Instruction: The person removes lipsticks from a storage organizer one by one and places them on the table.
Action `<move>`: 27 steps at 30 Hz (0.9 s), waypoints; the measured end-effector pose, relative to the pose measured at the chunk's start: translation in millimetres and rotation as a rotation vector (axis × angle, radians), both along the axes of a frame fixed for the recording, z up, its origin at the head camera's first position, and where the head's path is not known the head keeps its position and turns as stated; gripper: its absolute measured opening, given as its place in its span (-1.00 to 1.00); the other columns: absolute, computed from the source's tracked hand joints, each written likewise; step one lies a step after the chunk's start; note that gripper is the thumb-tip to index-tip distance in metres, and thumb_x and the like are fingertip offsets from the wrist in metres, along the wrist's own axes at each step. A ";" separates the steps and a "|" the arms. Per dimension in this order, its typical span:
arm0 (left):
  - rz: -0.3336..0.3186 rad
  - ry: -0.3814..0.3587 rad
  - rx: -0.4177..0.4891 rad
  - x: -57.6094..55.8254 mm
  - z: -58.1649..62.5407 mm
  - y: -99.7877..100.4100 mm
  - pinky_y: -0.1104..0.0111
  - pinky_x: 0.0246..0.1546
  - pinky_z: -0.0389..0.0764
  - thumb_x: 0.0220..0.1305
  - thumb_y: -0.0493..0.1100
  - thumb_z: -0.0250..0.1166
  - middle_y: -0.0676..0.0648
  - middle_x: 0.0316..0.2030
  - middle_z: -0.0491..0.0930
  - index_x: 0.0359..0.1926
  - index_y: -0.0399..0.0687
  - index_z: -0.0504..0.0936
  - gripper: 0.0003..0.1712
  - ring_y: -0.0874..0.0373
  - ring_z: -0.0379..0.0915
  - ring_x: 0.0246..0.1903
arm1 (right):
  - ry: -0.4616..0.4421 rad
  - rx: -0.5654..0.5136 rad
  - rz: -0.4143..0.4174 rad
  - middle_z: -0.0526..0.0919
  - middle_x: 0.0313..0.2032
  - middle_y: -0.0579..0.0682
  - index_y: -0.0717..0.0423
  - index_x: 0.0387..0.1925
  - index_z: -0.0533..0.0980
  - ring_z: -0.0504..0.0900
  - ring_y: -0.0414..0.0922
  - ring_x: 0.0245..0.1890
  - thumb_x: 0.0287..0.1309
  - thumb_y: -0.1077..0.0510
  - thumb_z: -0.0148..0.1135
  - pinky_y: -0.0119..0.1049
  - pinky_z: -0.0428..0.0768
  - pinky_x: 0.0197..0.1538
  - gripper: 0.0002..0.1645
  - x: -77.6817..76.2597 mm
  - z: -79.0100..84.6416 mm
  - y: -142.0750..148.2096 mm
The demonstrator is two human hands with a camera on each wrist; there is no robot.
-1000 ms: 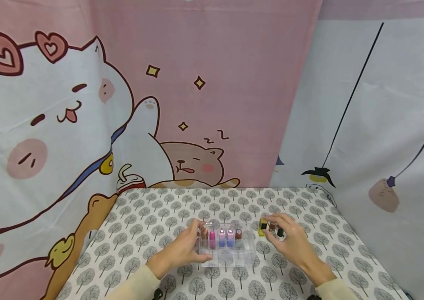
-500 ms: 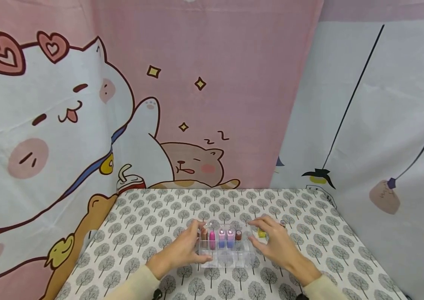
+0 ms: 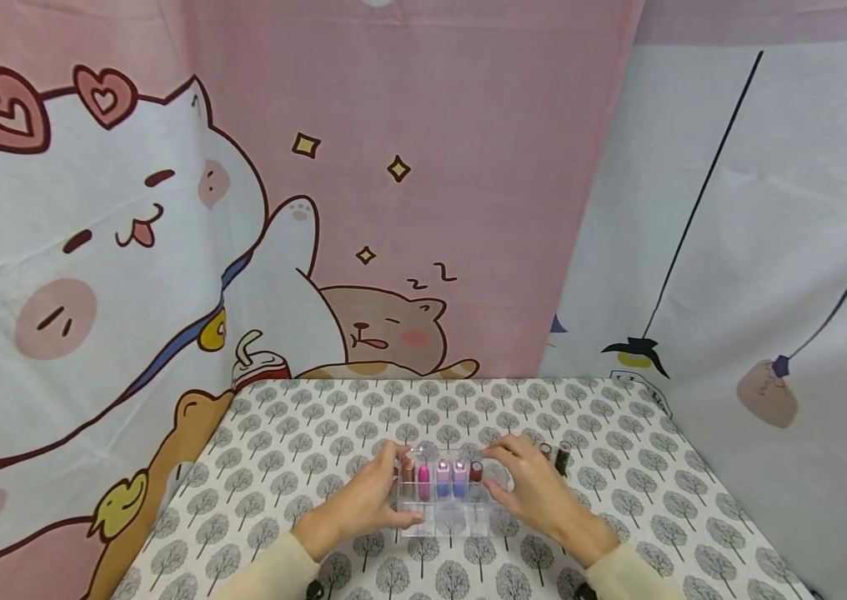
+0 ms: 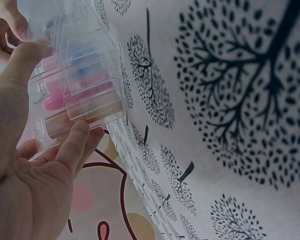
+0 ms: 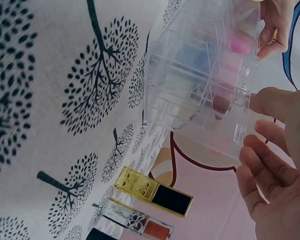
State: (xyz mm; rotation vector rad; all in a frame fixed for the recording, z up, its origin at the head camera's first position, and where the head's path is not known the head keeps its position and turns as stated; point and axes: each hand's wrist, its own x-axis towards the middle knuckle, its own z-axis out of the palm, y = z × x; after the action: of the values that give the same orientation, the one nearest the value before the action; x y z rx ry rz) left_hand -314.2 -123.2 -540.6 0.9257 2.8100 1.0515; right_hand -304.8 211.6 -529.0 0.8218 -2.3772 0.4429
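Note:
A clear acrylic lipstick organizer (image 3: 461,518) stands on the table between both hands. Its back row bears a tan tube (image 3: 408,477), a bright pink tube (image 3: 423,481), two pink-and-blue tubes (image 3: 443,478) and a dark-brown-topped tube (image 3: 477,472). My left hand (image 3: 363,493) grips the organizer's left end, thumb on the front side, fingers round the back. Over the right end is my right hand (image 3: 539,492), thumb and fingers apart near the brown-topped tube. In the right wrist view its thumb appears to touch the organizer's edge, with nothing held between the fingers.
Right of the organizer stand a gold-and-black lipstick (image 5: 155,191), a clear lip gloss (image 5: 142,222) with a reddish part, and a dark tube (image 3: 562,458). A tree-print cloth (image 3: 348,400) covers the table. Cartoon-printed curtains (image 3: 483,208) hang behind and at the sides.
My right hand has moved left from the lip products to the organizer's right end, uncovering the gloss and dark tube. My left hand keeps its grip on the organizer.

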 end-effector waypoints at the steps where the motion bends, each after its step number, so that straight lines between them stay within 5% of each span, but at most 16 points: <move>1: 0.000 -0.002 0.001 0.1 0.0 0.0 0.13 0.33 0.91 0.19 0.19 0.83 -0.33 0.57 0.52 0.50 -0.12 0.29 0.15 -0.21 0.75 0.28 | 0.005 0.011 -0.008 0.85 0.12 -0.03 0.06 0.14 0.82 0.81 -0.05 0.16 0.06 0.15 0.88 -0.09 0.93 0.26 -0.41 -0.1 -0.2 -0.7; 15: 0.005 0.000 -0.001 2.0 2.5 0.0 0.16 0.31 0.91 0.18 0.21 0.83 -0.18 0.40 0.61 0.56 -0.06 0.28 0.19 -0.14 0.75 0.26 | 0.164 0.125 -0.041 0.86 -0.07 -0.09 0.04 -0.01 0.84 0.80 -0.09 -0.02 -0.07 0.05 0.95 -0.05 0.90 0.17 -0.43 -4.2 -5.9 -12.0; 27: 0.007 -0.013 0.003 1.8 1.7 0.2 0.20 0.26 0.92 0.17 0.18 0.84 -0.25 0.50 0.58 0.50 -0.03 0.30 0.13 -0.15 0.76 0.25 | 0.171 0.142 -0.081 0.84 -0.14 -0.07 0.04 -0.06 0.86 0.74 -0.08 -0.06 -0.09 0.04 0.96 -0.12 0.85 0.00 -0.46 -4.4 -14.6 -21.8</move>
State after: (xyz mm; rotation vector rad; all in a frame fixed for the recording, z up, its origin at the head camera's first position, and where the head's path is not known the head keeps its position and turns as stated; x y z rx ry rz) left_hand -312.4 -123.0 -539.0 0.9063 2.8050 1.0582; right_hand -309.2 189.8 -543.6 0.7893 -2.2922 0.1658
